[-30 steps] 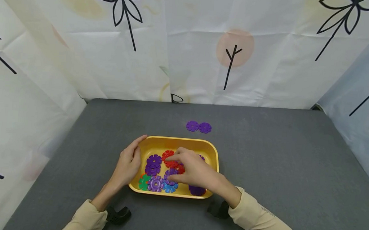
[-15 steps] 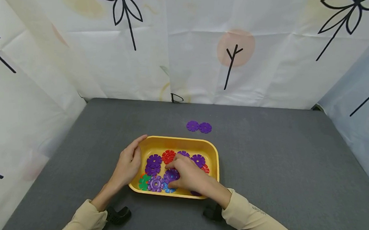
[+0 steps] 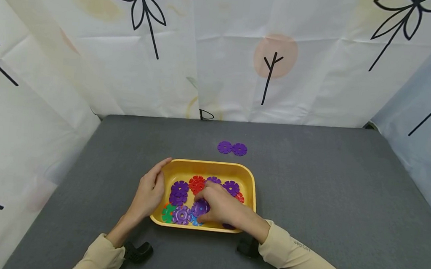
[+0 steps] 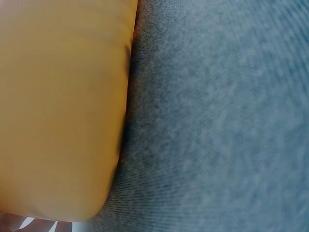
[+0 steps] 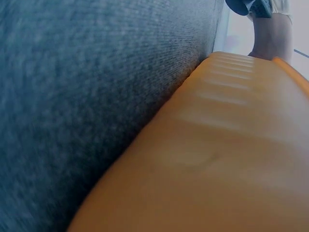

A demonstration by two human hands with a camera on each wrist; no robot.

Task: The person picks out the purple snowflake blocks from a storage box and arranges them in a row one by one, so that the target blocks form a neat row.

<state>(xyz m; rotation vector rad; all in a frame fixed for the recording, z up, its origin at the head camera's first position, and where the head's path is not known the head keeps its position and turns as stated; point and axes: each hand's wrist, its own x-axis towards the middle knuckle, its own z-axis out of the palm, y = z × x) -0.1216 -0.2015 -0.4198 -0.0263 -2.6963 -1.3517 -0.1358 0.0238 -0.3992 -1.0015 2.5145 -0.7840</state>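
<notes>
A yellow tray (image 3: 248,175) holds several notched flower-shaped discs. In the head view my left hand (image 3: 151,193) holds its left end, thumb at the rim and fingers along the outside. My right hand (image 3: 220,204) is inside the tray, pinching a purple flower disc (image 3: 201,206) between thumb and fingers. Beside that are a lighter purple disc (image 3: 181,214), a blue disc (image 3: 194,221) and a green disc (image 3: 167,213). Red discs (image 3: 197,183) and dark purple discs (image 3: 180,187) lie farther back. The right hand covers the tray's middle. Both wrist views mostly show the tray's outer wall (image 4: 63,121).
Two purple discs (image 3: 232,148) lie side by side on the grey table (image 3: 328,194), behind the tray. A white printed curtain (image 3: 224,67) stands along the back and sides. Black wrist cameras (image 3: 139,252) hang by each sleeve.
My right hand has lowered into the tray, its fingers closing around the purple disc; more discs at the right now show. The left hand and the tray have stayed put.
</notes>
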